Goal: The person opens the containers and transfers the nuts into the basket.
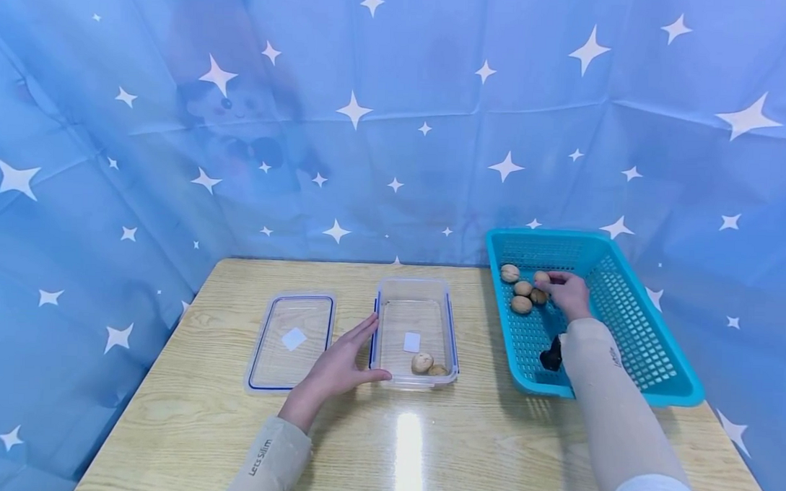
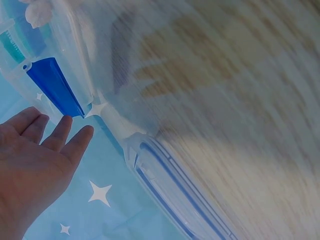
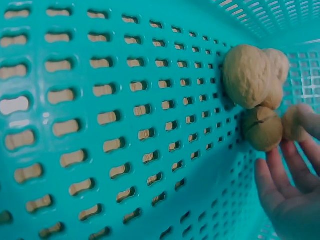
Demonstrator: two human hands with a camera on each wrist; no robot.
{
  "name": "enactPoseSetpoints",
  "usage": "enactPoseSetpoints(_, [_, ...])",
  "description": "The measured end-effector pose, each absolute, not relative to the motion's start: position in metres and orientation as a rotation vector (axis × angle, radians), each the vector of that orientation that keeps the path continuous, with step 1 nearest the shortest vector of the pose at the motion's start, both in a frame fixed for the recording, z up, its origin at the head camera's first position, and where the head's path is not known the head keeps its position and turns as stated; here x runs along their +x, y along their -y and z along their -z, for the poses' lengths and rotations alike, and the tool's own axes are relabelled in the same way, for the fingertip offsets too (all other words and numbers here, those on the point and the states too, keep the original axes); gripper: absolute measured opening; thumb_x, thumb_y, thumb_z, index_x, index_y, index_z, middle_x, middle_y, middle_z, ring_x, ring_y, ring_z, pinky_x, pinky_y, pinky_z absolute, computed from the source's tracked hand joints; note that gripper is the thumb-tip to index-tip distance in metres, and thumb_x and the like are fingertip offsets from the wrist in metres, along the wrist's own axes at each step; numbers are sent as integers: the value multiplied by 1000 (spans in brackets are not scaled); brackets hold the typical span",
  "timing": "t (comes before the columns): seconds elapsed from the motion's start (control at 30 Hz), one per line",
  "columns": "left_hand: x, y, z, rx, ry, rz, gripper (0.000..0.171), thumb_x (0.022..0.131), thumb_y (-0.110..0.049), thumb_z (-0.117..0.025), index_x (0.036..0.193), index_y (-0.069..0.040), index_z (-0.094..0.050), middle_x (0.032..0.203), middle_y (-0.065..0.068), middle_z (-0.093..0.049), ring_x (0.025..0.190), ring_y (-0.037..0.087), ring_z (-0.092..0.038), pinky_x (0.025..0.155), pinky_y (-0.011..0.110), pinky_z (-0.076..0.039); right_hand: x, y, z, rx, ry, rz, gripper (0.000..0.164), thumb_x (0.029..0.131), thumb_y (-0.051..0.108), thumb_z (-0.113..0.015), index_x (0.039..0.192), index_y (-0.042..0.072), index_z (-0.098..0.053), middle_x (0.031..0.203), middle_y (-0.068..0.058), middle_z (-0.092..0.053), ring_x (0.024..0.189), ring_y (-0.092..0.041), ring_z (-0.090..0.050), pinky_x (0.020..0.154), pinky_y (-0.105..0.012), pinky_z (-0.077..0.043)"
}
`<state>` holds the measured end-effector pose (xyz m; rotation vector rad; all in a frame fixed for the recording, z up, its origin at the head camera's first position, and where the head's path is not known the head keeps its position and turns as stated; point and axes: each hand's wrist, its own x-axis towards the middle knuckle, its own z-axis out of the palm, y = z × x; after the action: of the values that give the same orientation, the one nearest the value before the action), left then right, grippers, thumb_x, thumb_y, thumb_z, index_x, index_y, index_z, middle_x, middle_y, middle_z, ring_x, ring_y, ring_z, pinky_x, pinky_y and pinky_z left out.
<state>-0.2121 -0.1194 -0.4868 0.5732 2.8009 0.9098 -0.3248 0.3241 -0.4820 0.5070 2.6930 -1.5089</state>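
Inside the teal basket (image 1: 624,340), my right hand (image 1: 568,295) pinches a walnut (image 3: 294,125) between thumb and fingers. Several other walnuts (image 1: 521,305) lie close by on the basket floor; a cracked-looking one (image 3: 262,129) sits right beside the pinched one. My left hand (image 1: 340,363) has its fingers spread along the left side of a clear plastic container (image 1: 417,290), thumb at the near left corner. Two walnuts (image 1: 422,362) rest in the container's near end. A blue side clip (image 2: 56,87) of the container shows just past the left fingertips in the left wrist view.
A clear lid (image 1: 293,307) with a blue seal lies flat on the wooden table (image 1: 186,412), left of the container. White labels mark lid and container. A blue curtain (image 1: 397,130) with white stars hangs behind the table and along its sides.
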Motion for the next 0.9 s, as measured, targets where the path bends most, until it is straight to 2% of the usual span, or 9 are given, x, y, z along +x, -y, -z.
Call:
enactPoseSetpoints(0.2, [-212, 119, 487, 579, -2810, -896, 104, 77, -57, -78, 158, -16, -28, 167, -3, -21, 151, 31, -29, 121, 54, -32, -324, -326, 480, 510, -2695, 1524, 52, 104, 25, -52, 147, -2, -45, 145, -29, -48, 130, -44, -47, 103, -56, -47])
enactPoseSetpoints(0.43, [-211, 118, 486, 566, -2805, -899, 103, 77, -56, -78, 158, -17, -28, 168, -3, -21, 151, 31, -29, 121, 54, -32, -322, -327, 475, 489, -2678, 1613, 55, 104, 28, -52, 149, -1, -42, 149, -28, -45, 136, -44, -42, 110, -57, -43])
enactPoseSetpoints(0.67, [-211, 118, 486, 554, -2800, -889, 102, 78, -55, -78, 159, -19, -27, 168, -4, -20, 152, 30, -28, 121, 54, -32, -322, -326, 468, 477, -2720, 1613, 58, 103, 35, -52, 148, 1, -44, 149, -27, -45, 136, -43, -44, 109, -55, -44])
enactPoseSetpoints(0.9, [-211, 119, 486, 565, -2810, -876, 102, 78, -55, -78, 159, -19, -26, 168, -4, -20, 152, 31, -28, 121, 54, -31, -321, -324, 456, 438, -2707, 1665, 61, 102, 40, -52, 149, 2, -42, 151, -24, -44, 138, -40, -43, 115, -53, -42])
